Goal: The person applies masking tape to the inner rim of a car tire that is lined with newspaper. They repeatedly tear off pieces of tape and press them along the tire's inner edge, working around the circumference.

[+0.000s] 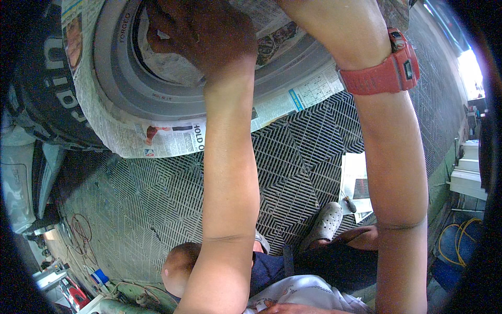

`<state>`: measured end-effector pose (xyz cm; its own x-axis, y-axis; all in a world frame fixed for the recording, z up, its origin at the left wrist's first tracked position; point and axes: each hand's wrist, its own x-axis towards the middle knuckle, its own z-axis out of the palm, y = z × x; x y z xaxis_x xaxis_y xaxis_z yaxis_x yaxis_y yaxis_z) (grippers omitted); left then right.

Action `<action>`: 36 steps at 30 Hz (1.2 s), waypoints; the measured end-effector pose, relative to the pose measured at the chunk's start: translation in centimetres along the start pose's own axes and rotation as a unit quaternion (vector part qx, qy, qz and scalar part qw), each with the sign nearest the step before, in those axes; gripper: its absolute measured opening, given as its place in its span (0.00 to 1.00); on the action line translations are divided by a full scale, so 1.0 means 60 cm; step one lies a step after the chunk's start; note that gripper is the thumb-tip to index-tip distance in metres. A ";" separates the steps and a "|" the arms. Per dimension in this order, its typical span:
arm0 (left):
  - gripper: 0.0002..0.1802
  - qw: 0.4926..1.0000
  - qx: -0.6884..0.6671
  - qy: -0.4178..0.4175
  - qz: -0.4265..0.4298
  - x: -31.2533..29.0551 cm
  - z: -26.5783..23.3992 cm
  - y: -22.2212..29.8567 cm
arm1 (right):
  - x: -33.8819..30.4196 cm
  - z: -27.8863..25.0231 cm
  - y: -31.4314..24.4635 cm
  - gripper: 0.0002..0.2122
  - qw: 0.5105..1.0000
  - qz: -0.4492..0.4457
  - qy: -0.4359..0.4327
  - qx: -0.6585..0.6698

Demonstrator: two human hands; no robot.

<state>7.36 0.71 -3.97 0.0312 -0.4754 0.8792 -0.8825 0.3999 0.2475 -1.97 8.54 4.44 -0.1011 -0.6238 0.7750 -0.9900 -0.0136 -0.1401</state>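
Observation:
A grey wheel rim [112, 68] fills the upper part of the view, with newspaper sheets [130, 138] laid around its outer edge, over the black tyre [57, 99]. More newspaper shows inside the rim's opening. Deep in shadow, my left hand [209, 39] is at that opening, its fingers curled in; a small pale patch shows between them, too dark to make out. My right forearm, with a red watch [379, 70] at the wrist, reaches past the upper edge of the view, so that hand is cut off.
Dark slatted floor tiles [293, 152] lie below the wheel. A loose printed sheet [353, 178] with a small dark tool [349, 204] lies near my grey clog [329, 222]. Cables [81, 238] trail at the left, and a yellow hose [460, 235] hangs at the right.

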 end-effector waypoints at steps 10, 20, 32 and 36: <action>0.35 1.000 -0.012 0.024 0.001 0.007 0.000 -0.003 | 0.016 -0.003 -0.011 0.13 0.999 0.026 -0.026 -0.019; 0.35 1.000 -0.016 0.008 0.013 0.006 -0.028 -0.044 | 0.009 0.011 0.009 0.12 1.000 -0.008 0.017 0.011; 0.34 0.999 -0.013 -0.003 0.041 0.006 -0.005 0.001 | 0.017 0.022 0.025 0.12 0.999 -0.020 0.033 0.032; 0.34 0.998 -0.009 -0.009 0.060 0.007 0.007 0.011 | 0.012 0.026 0.029 0.12 0.997 -0.050 0.050 -0.007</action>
<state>6.61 0.44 -3.58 -0.0827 -0.4375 0.8954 -0.8709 0.4684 0.1485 -3.62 6.84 3.81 -0.0104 -0.5396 0.8419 -0.9968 -0.0608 -0.0512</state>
